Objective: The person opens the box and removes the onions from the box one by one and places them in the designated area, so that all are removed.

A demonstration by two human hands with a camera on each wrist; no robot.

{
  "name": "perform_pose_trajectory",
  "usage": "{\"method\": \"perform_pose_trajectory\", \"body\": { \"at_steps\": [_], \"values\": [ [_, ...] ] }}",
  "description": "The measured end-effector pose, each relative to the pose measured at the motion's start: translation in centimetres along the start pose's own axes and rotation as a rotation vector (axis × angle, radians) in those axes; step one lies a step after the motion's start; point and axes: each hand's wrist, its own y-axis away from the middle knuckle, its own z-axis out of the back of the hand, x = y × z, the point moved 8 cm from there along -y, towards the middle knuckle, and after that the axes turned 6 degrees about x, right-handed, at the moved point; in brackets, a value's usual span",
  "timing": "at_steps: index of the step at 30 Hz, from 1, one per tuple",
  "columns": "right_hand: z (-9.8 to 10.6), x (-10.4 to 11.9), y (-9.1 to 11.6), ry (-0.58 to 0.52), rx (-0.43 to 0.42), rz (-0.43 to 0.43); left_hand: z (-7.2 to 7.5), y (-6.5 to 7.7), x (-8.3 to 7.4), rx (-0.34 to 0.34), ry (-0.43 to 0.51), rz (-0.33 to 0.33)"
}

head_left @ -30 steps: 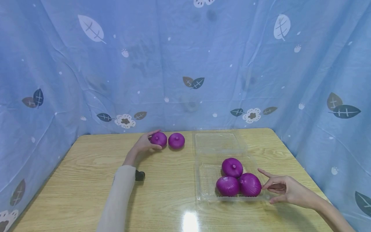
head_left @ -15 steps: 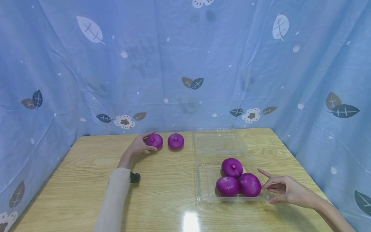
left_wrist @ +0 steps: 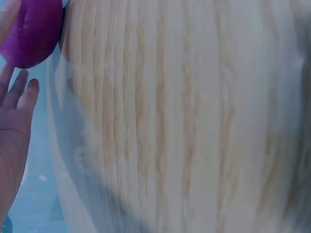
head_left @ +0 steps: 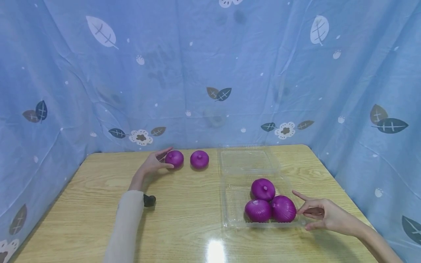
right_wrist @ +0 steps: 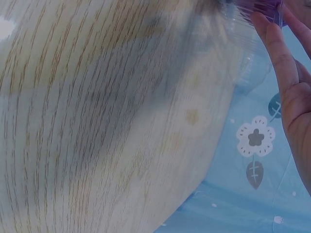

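At the back left of the table, in the head view, my left hand [head_left: 153,162] is beside a purple onion [head_left: 174,159], thumb and fingers spread around its left side. The left wrist view shows the same onion [left_wrist: 33,34] with the fingers [left_wrist: 19,94] straight just by it. A second onion [head_left: 199,159] stands to its right. Three more purple onions [head_left: 263,189] lie in an open clear plastic box [head_left: 235,215]. My right hand [head_left: 323,216] is at the box's right wall, fingers mostly extended, fingertips right at the plastic. In the right wrist view, its fingers [right_wrist: 282,58] overlap the box's corner.
The clear lid [head_left: 248,160] is folded back behind the box, flat on the wooden table [head_left: 184,226]. A blue patterned curtain [head_left: 184,73] hangs around the back and sides. A small black device [head_left: 149,200] sits at the left wrist.
The onion by my left hand has shifted a little left. My left hand and arm have moved left too, with the fingers loosening from the onion. The right hand has stayed at the box.
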Motion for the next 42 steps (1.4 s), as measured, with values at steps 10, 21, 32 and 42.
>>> {"method": "perform_pose_trajectory", "body": {
  "at_steps": [10,21,32,42],
  "values": [
    [0.0,0.2,-0.2,0.010,0.003,0.001,2.3,2.1,-2.7,-0.050,0.088,-0.115],
    [0.0,0.4,-0.1,0.000,0.006,-0.004,-1.1,4.3,-7.1,0.079,0.202,-0.207],
    [-0.2,0.3,-0.1,-0.017,0.013,0.005,-8.3,5.9,-9.9,0.209,0.179,-0.285],
    [-0.2,0.5,-0.2,0.015,-0.001,0.015,-16.8,7.4,-12.8,0.501,0.335,-0.378]
  ]
}}
